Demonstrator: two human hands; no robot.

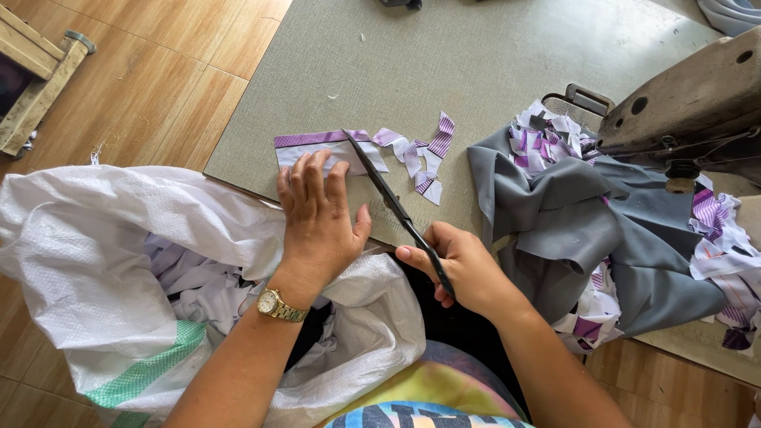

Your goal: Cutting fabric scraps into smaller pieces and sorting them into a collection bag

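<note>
My left hand [318,212] lies flat on a white fabric piece with a purple striped edge [317,145], pinning it to the grey table [412,63]. My right hand [460,265] grips black scissors [388,198]. Their blades reach up and left to the right end of that piece. Small purple and white striped scraps [424,154] lie just right of the blades. A gold wristwatch [279,305] sits on my left wrist.
A white woven sack [95,261] holding white cloth pieces stands open at the left below the table edge. Grey fabric [587,230] and striped scraps are heaped at the right under a sewing machine [690,103]. Wooden floor lies to the left.
</note>
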